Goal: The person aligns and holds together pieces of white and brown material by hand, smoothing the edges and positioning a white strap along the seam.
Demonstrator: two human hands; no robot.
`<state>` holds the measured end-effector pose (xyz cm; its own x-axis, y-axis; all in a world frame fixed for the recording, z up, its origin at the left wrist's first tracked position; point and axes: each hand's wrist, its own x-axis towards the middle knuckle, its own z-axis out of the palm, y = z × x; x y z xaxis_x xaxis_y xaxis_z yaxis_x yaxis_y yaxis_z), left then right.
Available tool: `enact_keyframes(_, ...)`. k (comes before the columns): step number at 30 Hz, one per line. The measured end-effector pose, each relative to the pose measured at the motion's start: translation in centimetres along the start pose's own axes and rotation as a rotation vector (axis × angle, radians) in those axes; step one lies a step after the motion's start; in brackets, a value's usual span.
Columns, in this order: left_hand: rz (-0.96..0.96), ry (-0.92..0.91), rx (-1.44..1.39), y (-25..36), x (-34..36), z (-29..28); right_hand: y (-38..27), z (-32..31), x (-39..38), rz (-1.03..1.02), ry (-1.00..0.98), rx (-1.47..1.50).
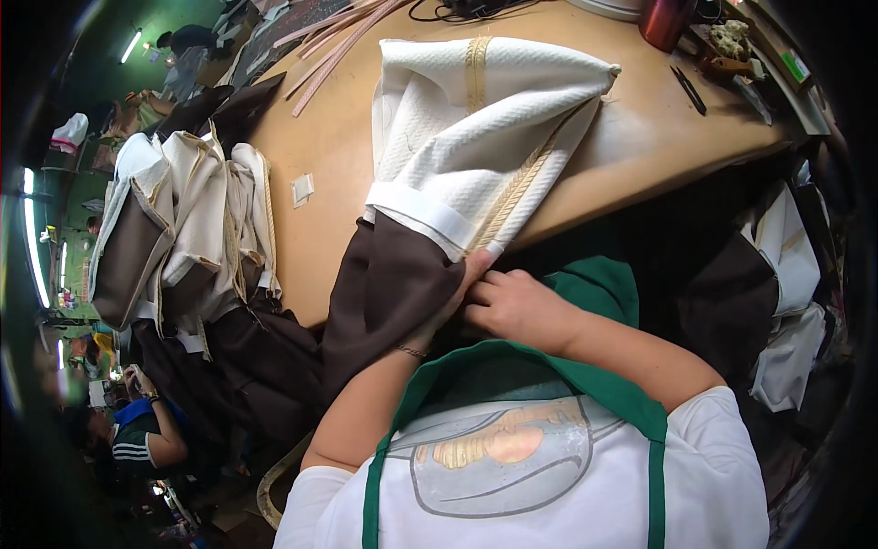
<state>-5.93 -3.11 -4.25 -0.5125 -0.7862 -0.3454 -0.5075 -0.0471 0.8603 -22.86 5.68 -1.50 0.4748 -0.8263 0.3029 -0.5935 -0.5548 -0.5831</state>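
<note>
A sewn fabric cover [476,137] lies across the near edge of the table, its white textured cloth spread on top. Tan overlock stitching runs along its seams, and a white band [421,212] crosses where the pale cloth meets the dark brown fabric [389,274]. The brown part hangs over the table edge toward me. My left hand [468,274] is closed on the cover at the lower end of the stitched seam, thumb on top, its other fingers mostly hidden by brown cloth. Right beside it, my right hand [523,306] has curled fingers; what they pinch is hidden.
Several similar covers [197,210] are piled at the table's left edge, their brown parts hanging down. Pink strips [338,50] lie at the back. Black tweezers or snips [689,90] and a red cup [666,23] are at the far right. More covers [786,256] hang at right. A co-worker [146,425] is at lower left.
</note>
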Motion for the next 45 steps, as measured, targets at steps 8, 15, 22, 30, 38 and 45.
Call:
enact_keyframes(8,0.105,0.078,-0.043,3.0,-0.3,0.8,4.2,-1.4,1.6,-0.113,0.356,-0.206)
enact_keyframes(15,0.338,0.302,0.479,1.5,-0.4,-0.3,4.0,0.1,1.1,-0.071,0.264,-0.402)
enact_keyframes(22,0.182,0.12,0.72,4.6,-1.1,-0.8,3.3,-0.4,1.3,-0.003,0.173,-0.369)
enact_keyframes(30,0.277,0.165,0.621,4.2,-1.1,-0.9,3.4,-0.4,2.0,0.18,0.175,-0.244)
enact_keyframes(38,0.181,0.027,0.617,3.9,-1.2,-0.5,2.0,0.1,1.5,0.213,0.048,-0.461)
enact_keyframes(45,0.592,0.282,0.742,6.1,-1.2,-2.4,3.4,-2.3,1.5,0.307,0.32,0.355)
